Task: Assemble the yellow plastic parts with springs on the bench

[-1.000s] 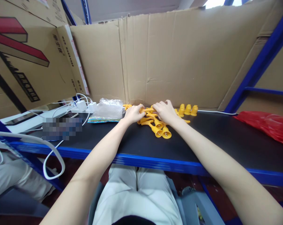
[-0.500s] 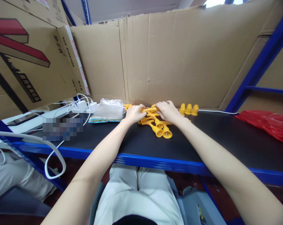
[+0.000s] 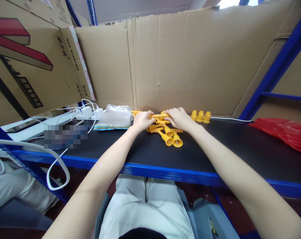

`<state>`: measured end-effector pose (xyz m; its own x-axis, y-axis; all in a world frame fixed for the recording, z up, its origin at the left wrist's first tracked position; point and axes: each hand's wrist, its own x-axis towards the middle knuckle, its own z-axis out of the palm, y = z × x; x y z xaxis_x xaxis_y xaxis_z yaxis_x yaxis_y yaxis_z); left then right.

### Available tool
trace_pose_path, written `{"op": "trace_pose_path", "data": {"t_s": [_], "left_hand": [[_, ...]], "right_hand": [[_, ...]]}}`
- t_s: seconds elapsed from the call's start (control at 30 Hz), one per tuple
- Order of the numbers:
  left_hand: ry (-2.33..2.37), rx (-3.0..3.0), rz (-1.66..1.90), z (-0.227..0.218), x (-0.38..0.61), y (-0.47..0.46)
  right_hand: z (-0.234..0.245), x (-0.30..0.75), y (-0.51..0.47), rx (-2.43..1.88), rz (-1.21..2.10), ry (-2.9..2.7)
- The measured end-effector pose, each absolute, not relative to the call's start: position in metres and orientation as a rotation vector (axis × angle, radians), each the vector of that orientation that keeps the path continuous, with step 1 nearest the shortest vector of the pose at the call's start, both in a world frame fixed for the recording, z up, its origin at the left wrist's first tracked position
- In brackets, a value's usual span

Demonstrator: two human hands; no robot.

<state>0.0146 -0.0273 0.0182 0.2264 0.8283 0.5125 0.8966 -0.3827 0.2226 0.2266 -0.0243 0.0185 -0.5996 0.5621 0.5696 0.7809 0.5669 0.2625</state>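
Both my hands reach to the back of the black worktop (image 3: 215,149). My left hand (image 3: 142,120) and my right hand (image 3: 179,118) are closed on the two ends of one yellow plastic part (image 3: 159,116), held just above a pile of yellow trumpet-shaped parts (image 3: 169,135). Their flared ends point toward me. Three small yellow caps (image 3: 200,116) stand upright in a row to the right of my right hand, close to the cardboard wall.
A clear plastic bag (image 3: 116,116) lies left of the pile. White chargers and cables (image 3: 87,112) sit further left. A red plastic bag (image 3: 283,132) lies at the right. Cardboard walls (image 3: 190,63) close the back and left. Another person's leg (image 3: 8,189) shows at lower left.
My hands have shifted slightly, and the pinched yellow part now sits a little higher between them. The pile and caps have not moved.
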Motion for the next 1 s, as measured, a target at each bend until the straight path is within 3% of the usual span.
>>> {"op": "trace_pose_path", "data": {"t_s": [0.33, 0.6, 1.0], "left_hand": [[-1.713, -2.345, -0.844, 0.017, 0.013, -0.026], [-1.783, -2.274, -0.912, 0.016, 0.011, -0.020], [-1.789, -2.217, -0.959, 0.014, 0.008, -0.018]], "right_hand": [[0.026, 0.233, -0.025, -1.136, -0.757, -2.290], [0.033, 0.276, -0.012, -1.687, -0.687, -1.882], [0.001, 0.350, 0.014, -2.309, -0.165, -1.515]]}}
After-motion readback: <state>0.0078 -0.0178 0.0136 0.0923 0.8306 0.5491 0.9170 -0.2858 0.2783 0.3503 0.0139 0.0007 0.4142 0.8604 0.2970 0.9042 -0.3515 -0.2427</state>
